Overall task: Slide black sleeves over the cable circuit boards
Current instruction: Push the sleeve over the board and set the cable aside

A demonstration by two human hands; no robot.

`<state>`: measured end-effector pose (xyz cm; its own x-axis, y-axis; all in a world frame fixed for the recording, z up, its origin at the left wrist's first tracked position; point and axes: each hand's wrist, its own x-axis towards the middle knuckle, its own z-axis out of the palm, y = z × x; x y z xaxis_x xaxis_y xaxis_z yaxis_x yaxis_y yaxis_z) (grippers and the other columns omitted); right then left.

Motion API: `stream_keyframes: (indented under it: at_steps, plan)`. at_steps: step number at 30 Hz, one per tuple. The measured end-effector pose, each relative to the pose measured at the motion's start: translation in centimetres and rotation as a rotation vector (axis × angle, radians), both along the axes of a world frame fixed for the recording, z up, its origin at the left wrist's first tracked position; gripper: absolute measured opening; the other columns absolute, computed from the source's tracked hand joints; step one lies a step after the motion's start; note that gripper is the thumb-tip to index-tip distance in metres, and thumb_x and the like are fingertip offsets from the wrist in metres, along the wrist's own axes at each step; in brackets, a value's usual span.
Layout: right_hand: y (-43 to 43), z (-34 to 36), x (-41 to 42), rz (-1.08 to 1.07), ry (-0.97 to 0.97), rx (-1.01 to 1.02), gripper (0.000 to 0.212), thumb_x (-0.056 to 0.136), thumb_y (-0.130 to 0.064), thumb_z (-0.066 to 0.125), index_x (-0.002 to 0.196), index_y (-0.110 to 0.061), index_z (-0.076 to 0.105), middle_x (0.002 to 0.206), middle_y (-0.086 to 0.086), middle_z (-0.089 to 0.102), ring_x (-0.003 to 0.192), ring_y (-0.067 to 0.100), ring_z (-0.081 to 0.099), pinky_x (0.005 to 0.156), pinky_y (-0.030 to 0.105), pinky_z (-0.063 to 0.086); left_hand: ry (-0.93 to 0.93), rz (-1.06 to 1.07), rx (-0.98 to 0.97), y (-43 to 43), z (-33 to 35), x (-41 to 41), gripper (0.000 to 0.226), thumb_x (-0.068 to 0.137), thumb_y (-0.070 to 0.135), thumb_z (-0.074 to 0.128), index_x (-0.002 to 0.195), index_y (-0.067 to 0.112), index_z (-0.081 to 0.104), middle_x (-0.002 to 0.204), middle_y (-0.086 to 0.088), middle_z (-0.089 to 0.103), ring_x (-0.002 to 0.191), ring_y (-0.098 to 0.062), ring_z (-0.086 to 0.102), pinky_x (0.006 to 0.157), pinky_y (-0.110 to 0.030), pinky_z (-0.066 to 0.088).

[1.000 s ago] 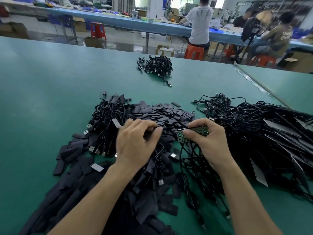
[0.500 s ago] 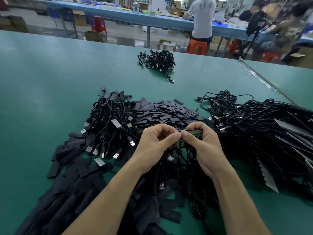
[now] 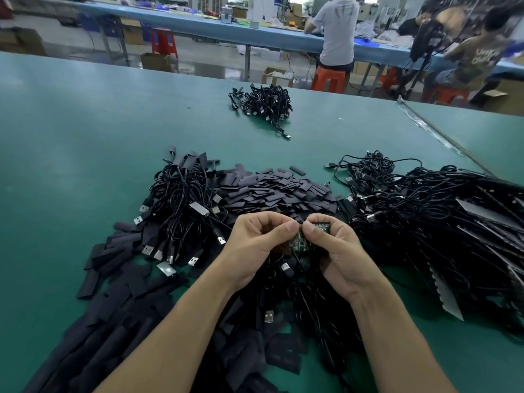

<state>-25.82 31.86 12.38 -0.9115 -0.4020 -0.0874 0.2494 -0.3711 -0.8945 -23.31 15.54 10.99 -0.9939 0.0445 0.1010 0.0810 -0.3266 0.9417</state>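
A small green circuit board on a black cable is held above the pile at the table's centre. My right hand pinches its right end between thumb and fingers. My left hand has its fingers curled at the board's left end, thumb tip against the right thumb; what it holds there is hidden by its fingers. A heap of flat black sleeves lies just beyond the hands, and more sleeves spread to the near left.
A bundle of black USB cables lies left of the sleeves. A large tangle of cables fills the right side. A smaller cable bundle sits farther back on the green table. People work at a far bench.
My left hand left the sleeve pile and came to the board's left end, meeting my right hand. Both hands drew slightly nearer and lower in view.
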Motion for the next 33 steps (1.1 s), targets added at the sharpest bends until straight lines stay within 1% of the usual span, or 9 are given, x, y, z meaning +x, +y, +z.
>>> stream_keyframes:
  at_steps: [7,12,16,18,21,24,26,30,33]
  plan:
    - [-0.1,0.8,0.4,-0.058,-0.017,-0.045,0.009,0.078,-0.01,0.074,0.081,-0.018,0.072,0.08,0.011,0.072,0.069,0.023,0.071,0.06,0.039,0.06,-0.033,0.042,0.126,0.1,0.1,0.1,0.01,0.081,0.028,0.075,0.079,0.019,0.076,0.079,-0.005,0.073,0.073,-0.016,0.069,0.069,-0.028,0.06]
    - [3.8,2.9,-0.5,-0.418,-0.032,0.008,0.019,0.073,-0.013,0.074,0.09,-0.014,0.064,0.073,0.003,0.071,0.061,0.012,0.067,0.053,0.03,0.056,0.06,0.116,0.302,0.9,2.6,0.9,0.014,0.089,0.023,0.06,0.088,0.009,0.062,0.077,-0.01,0.072,0.067,-0.023,0.071,0.064,-0.033,0.06]
    - [6.3,3.1,-1.2,-0.681,0.077,0.605,0.02,0.08,-0.011,0.081,0.086,-0.021,0.064,0.088,0.004,0.07,0.083,0.018,0.068,0.077,0.037,0.055,0.29,0.213,0.416,0.7,7.8,1.9,0.014,0.096,0.027,0.057,0.088,0.018,0.064,0.076,-0.003,0.072,0.063,-0.016,0.069,0.057,-0.027,0.057]
    - [6.6,2.9,-1.1,-0.748,0.198,0.896,0.021,0.084,-0.018,0.079,0.082,-0.027,0.061,0.085,-0.004,0.064,0.084,0.019,0.065,0.073,0.032,0.05,0.36,0.381,0.419,-0.3,10.2,2.0,0.015,0.099,0.027,0.055,0.086,0.023,0.063,0.073,0.002,0.071,0.058,-0.012,0.066,0.047,-0.021,0.05]
    - [6.6,2.9,-0.8,-0.705,0.301,1.121,0.021,0.086,-0.02,0.077,0.084,-0.03,0.058,0.08,-0.004,0.062,0.074,0.015,0.061,0.057,0.026,0.042,0.425,0.642,0.256,-2.2,12.1,1.5,0.014,0.103,0.024,0.053,0.09,0.024,0.056,0.071,0.005,0.068,0.045,-0.008,0.052,0.038,-0.017,0.034]
    - [5.4,2.7,-0.5,-0.687,0.436,1.47,0.037,0.082,-0.02,0.079,0.113,-0.024,0.06,0.107,0.007,0.064,0.096,0.024,0.057,0.077,0.036,0.047,0.333,0.717,0.04,-3.1,11.0,0.7,0.01,0.102,0.022,0.057,0.092,0.023,0.06,0.07,0.002,0.068,0.039,-0.007,0.045,0.038,-0.016,0.034]
    - [4.1,2.9,-0.1,-0.798,0.546,1.616,0.057,0.077,-0.018,0.082,0.127,-0.027,0.057,0.125,0.006,0.055,0.117,0.03,0.045,0.095,0.046,0.038,0.239,0.707,-0.092,-3.3,9.4,0.2,0.007,0.099,0.023,0.061,0.094,0.025,0.065,0.068,0.003,0.069,0.04,-0.005,0.046,0.039,-0.015,0.036]
    - [1.9,3.2,0.0,-0.683,0.724,1.525,0.039,0.084,-0.012,0.074,0.12,-0.024,0.066,0.121,0.002,0.062,0.115,0.023,0.051,0.098,0.039,0.04,0.168,0.599,-0.43,-3.5,6.0,-0.6,0.018,0.1,0.024,0.058,0.112,0.028,0.07,0.076,0.011,0.072,0.047,0.004,0.05,0.052,-0.017,0.044]
    - [0.4,2.3,-0.1,-0.439,0.636,1.452,0.029,0.094,-0.011,0.062,0.122,-0.019,0.066,0.118,0.003,0.066,0.105,0.019,0.06,0.091,0.032,0.052,0.103,0.418,-0.514,-3.5,4.0,-0.7,0.034,0.1,0.016,0.056,0.134,0.017,0.062,0.085,0.011,0.074,0.052,0.005,0.051,0.063,-0.022,0.056]
